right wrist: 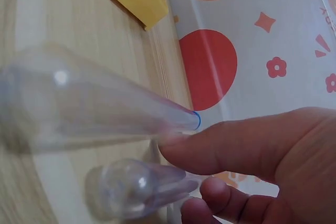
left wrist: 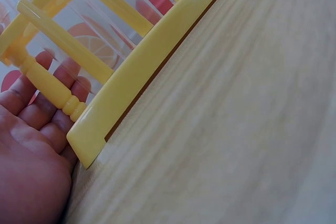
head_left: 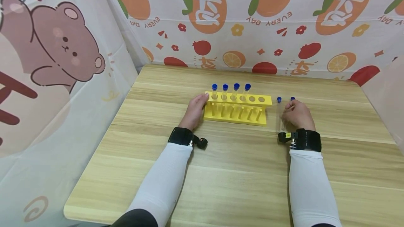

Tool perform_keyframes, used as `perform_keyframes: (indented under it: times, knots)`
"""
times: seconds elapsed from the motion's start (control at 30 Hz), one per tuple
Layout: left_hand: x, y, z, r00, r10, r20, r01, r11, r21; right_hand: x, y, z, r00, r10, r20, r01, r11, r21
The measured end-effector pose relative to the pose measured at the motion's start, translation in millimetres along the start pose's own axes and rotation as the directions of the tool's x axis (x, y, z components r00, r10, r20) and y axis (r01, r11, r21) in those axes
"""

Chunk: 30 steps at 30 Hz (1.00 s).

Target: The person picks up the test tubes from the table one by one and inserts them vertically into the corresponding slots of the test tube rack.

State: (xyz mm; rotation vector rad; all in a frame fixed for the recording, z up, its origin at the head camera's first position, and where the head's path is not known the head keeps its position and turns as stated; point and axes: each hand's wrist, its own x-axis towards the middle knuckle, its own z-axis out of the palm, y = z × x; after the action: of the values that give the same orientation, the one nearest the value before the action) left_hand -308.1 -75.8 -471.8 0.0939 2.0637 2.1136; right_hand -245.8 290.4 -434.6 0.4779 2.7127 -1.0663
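Observation:
At the left end of a yellow test tube rack [head_left: 235,121], my left hand [head_left: 194,111] grips the end. Its fingers curl behind the end post [left wrist: 50,85] in the left wrist view. Several clear test tubes with blue caps [head_left: 236,86] stand in the rack's left holes. Right of the rack, my right hand [head_left: 300,115] pinches a blue-capped test tube [right wrist: 128,187] between thumb and fingers, close over the table; the hand hides much of it. A second test tube [head_left: 279,113] lies just left of that hand and looms large in the right wrist view.
Two holes [head_left: 261,99] at the rack's right end hold no tube. The wooden table [head_left: 233,185] ends at a back edge against a printed cloth [head_left: 240,41]. Another cloth with a bear print [head_left: 66,48] hangs on the left.

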Motion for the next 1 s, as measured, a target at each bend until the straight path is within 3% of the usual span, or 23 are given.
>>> perform_keyframes:
  times: [1.0]
  knots:
    - [-2.8, 5.8, 1.5, 1.0, -0.02, 0.004, 0.02, 1.0, -0.012, 0.9, 0.4, 1.4, 1.0, -0.014, -0.001, 0.014, 1.0, -0.017]
